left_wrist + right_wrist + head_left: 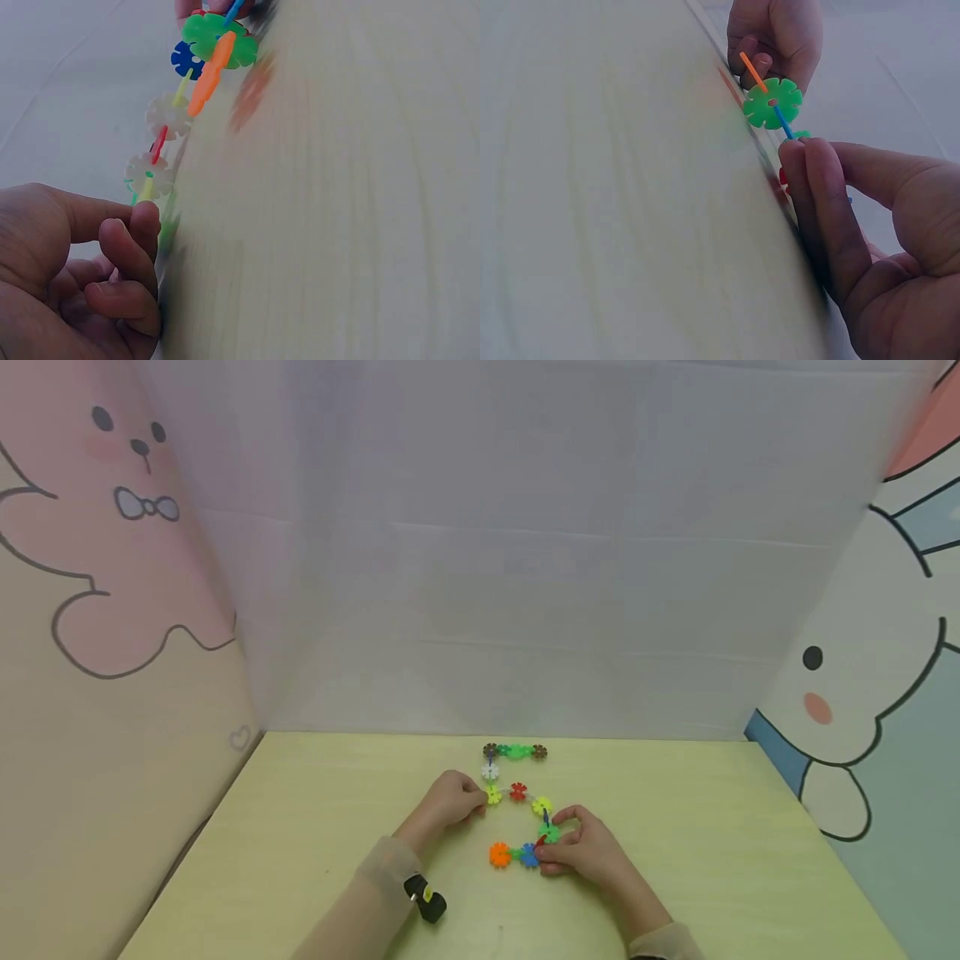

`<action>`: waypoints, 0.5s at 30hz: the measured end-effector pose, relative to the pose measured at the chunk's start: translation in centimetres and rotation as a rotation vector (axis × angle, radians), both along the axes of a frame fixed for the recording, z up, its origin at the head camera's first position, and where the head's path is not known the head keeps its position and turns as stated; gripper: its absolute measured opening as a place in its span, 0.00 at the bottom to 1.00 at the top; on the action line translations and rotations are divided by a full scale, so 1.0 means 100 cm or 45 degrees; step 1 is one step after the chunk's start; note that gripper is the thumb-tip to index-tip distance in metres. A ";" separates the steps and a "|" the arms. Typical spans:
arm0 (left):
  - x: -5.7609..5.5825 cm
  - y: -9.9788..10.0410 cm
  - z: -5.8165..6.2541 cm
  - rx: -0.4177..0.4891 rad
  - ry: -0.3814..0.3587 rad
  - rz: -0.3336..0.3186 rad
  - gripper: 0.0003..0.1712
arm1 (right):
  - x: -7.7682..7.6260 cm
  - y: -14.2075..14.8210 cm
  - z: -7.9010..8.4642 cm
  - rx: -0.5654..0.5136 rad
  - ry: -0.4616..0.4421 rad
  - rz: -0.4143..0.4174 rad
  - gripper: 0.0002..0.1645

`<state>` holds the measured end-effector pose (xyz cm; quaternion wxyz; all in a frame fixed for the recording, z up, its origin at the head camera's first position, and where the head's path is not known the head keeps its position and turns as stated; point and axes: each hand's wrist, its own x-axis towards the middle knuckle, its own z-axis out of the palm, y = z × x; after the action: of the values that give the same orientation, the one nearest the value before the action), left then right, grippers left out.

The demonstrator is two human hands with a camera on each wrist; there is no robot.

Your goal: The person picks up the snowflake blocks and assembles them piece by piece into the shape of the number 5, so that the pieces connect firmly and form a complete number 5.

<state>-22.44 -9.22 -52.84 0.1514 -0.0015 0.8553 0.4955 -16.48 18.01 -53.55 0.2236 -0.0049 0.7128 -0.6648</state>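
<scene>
A chain of notched snowflake discs lies on the table in an S-like shape. My left hand (pixel 450 799) pinches the yellow disc (pixel 492 794) at the chain's left bend; its fingertips meet there in the left wrist view. At the lower right corner my right hand (pixel 588 852) pinches the chain by the blue disc (pixel 529 855) and a red one, partly covered by the fingers. Beyond the blue disc, a green disc (pixel 761 109) and an orange disc (pixel 499 854) form the near end. A white disc (pixel 490 772) leads up to the far row.
The far row ends at a brown disc (pixel 540 751), with a green disc (pixel 517 752) beside it. The pale wooden table (pixel 360 760) meets a white cloth backdrop (pixel 480 635). Side panels with cartoon animals stand left and right.
</scene>
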 end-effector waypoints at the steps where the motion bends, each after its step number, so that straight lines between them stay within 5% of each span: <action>1: 0.000 0.000 0.000 -0.001 0.003 -0.010 0.14 | 0.000 -0.001 0.001 0.011 0.003 -0.004 0.39; 10: -0.002 -0.002 -0.001 -0.065 0.037 -0.084 0.13 | 0.007 0.001 0.014 0.255 0.075 0.019 0.37; 15: 0.008 -0.022 0.012 -0.124 0.087 -0.135 0.10 | 0.014 0.024 0.040 0.441 0.136 0.102 0.38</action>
<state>-21.60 -11.40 -51.67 0.1481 0.0535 0.8820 0.4442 -15.13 20.38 -49.51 0.2091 -0.0301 0.8266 -0.5216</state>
